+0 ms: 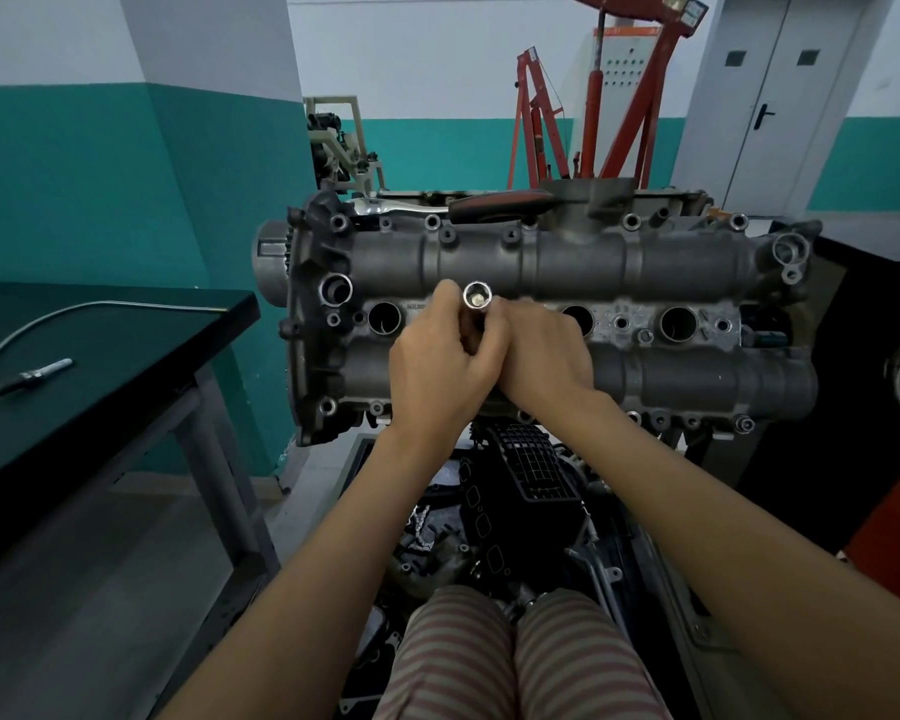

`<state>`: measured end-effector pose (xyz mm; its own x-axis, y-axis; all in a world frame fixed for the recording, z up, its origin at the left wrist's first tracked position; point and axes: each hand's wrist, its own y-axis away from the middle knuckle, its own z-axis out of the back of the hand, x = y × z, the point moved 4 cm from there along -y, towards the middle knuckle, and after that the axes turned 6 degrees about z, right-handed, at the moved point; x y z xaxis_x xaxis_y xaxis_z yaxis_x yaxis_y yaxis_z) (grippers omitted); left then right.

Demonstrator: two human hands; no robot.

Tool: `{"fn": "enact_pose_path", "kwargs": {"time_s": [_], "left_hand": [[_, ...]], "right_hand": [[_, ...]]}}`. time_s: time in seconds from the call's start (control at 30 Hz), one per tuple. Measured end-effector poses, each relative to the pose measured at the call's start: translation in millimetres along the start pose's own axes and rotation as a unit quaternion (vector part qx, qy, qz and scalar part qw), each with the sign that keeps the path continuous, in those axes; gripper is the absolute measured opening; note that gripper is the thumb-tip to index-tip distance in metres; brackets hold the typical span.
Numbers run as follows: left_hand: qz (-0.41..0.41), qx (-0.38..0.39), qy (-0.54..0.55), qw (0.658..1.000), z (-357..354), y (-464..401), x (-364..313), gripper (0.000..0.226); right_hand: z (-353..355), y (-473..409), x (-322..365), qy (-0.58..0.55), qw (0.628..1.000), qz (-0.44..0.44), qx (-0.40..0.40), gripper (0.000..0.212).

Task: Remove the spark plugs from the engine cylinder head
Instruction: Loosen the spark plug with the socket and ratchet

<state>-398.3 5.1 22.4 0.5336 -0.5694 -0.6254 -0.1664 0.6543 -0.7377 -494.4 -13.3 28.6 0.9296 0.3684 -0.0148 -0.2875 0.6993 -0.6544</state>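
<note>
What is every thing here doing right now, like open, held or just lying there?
Socket: held upright over the engine, open end up, something pale inside.
Left hand: grips the socket.
Right hand: against the socket; grip hidden.
Plug holes: three visible, open.
Ratchet: lying on the engine's far edge.
Marker: lying on the table.

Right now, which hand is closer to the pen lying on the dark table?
The left hand. It grips the silver socket over the cylinder head, on the side toward the pen. The right hand is beside it, farther from the table.
</note>
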Motion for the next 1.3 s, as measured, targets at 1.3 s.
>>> {"fn": "enact_pose_path", "kwargs": {"time_s": [1.3], "left_hand": [[0.004,0.005,-0.028,1.0,0.3,-1.8,-1.5,0.039]], "right_hand": [[-0.5,-0.1,-0.1,-0.027,0.999,-0.017,-0.015,0.02]]}}
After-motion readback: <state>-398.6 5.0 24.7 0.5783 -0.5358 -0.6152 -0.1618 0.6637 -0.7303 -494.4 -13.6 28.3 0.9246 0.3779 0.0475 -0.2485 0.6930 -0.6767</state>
